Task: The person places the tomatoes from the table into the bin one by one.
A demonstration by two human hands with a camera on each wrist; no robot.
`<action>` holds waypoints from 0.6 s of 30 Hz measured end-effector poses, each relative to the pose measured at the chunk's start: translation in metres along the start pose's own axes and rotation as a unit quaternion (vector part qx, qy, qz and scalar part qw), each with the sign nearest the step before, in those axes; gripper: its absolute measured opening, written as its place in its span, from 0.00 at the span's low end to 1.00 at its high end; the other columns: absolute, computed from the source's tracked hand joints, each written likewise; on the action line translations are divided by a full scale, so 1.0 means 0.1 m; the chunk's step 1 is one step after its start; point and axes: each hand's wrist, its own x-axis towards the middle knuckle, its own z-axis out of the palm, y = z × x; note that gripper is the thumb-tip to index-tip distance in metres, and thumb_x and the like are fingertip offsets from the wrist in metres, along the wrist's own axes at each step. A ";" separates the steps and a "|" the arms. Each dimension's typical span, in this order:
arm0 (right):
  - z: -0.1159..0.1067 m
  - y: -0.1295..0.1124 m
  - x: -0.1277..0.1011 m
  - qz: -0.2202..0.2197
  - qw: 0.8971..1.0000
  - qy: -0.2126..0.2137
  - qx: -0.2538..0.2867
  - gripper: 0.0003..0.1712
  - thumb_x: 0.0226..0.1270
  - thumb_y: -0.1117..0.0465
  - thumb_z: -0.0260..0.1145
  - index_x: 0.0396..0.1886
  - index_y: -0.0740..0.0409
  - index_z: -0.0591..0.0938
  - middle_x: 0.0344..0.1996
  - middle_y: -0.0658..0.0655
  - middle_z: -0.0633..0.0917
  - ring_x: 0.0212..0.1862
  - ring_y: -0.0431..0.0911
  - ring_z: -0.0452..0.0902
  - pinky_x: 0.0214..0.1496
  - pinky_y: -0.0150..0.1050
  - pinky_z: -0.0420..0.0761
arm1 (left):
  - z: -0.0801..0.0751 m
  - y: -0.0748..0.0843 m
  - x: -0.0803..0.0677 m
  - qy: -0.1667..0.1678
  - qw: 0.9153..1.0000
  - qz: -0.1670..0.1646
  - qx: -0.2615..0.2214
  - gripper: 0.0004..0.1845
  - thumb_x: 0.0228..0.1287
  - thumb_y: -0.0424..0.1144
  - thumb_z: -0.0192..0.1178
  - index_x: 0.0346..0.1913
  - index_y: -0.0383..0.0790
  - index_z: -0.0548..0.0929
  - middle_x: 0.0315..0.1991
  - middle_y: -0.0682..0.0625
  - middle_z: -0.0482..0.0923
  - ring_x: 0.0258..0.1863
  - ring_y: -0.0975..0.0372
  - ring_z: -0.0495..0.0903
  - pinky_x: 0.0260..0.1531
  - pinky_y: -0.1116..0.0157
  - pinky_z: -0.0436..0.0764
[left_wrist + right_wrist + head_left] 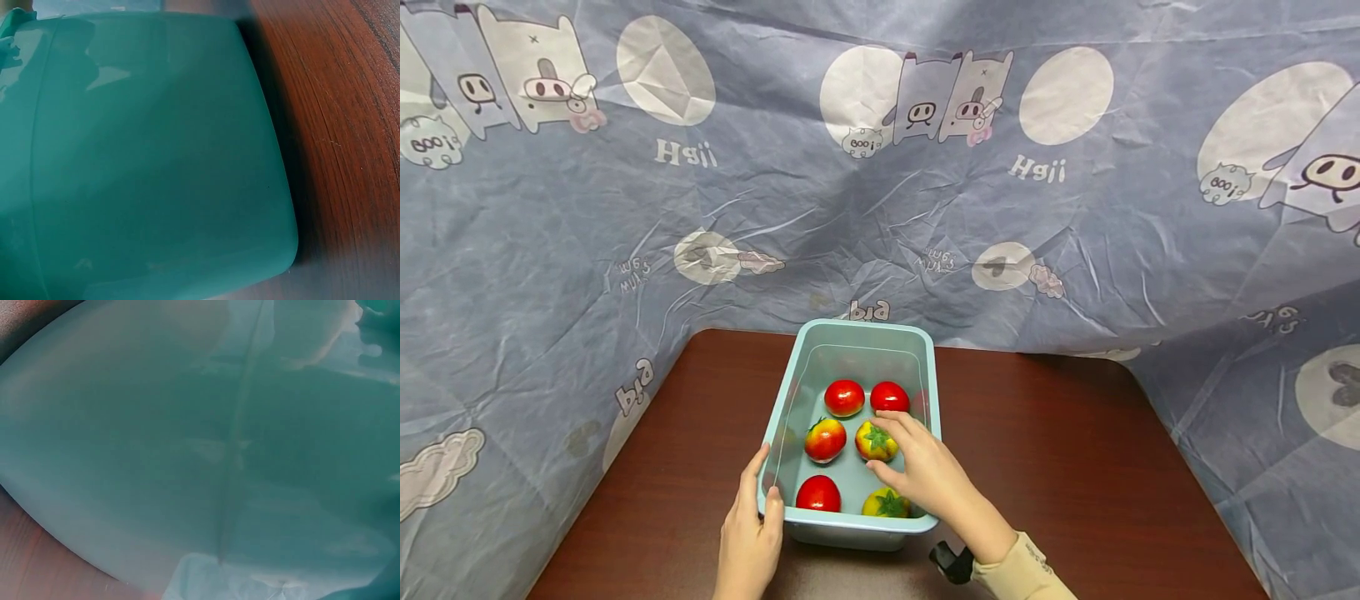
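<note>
A pale blue-green plastic bin [863, 332] stands on the table with several tomatoes in it. My left hand [749, 533] rests on its near left corner, straight fingers along the left side and thumb at the front rim. Inside the bin, my right hand [928, 467] is over the right side, thumb and fingers spread beside a yellow-red tomato [874, 444] with a green star-shaped calyx. Red tomatoes [844, 398] lie at the back, and the fingers partly overlap the right one [889, 395]. An orange-red tomato [825, 440] sits at middle left. In front are a red tomato [818, 493] and a yellow one [883, 502].
The dark brown wooden table [1045, 467] extends to both sides of the bin. A blue-grey cartoon-printed cloth [820, 208] hangs behind and around it. A black strap device [952, 562] is at my right wrist. Both wrist views are mostly filled by the bin's wall [156, 156].
</note>
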 end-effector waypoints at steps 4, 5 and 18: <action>0.00 0.00 0.00 -0.009 1.000 0.024 0.001 0.27 0.58 0.53 0.74 0.58 0.53 0.81 0.57 0.52 0.81 0.57 0.48 0.78 0.57 0.45 0.81 | 0.00 0.00 0.01 0.001 1.000 0.006 0.002 0.29 0.70 0.34 0.50 0.72 0.54 0.66 0.64 0.41 0.75 0.52 0.46 0.82 0.47 0.41 0.78; 0.01 0.00 0.00 -0.011 0.999 0.031 0.002 0.26 0.59 0.54 0.73 0.57 0.53 0.81 0.56 0.52 0.81 0.57 0.47 0.78 0.57 0.44 0.81 | 0.00 -0.01 0.01 0.001 1.000 0.006 0.002 0.29 0.70 0.34 0.50 0.72 0.54 0.66 0.64 0.41 0.75 0.52 0.46 0.82 0.47 0.41 0.78; 0.03 0.02 -0.03 -0.012 0.995 0.097 0.009 0.21 0.59 0.59 0.73 0.53 0.53 0.83 0.50 0.50 0.84 0.54 0.46 0.79 0.54 0.43 0.82 | -0.04 0.01 0.01 -0.015 1.000 0.002 0.006 0.28 0.72 0.37 0.50 0.73 0.55 0.64 0.65 0.41 0.74 0.55 0.45 0.81 0.50 0.41 0.77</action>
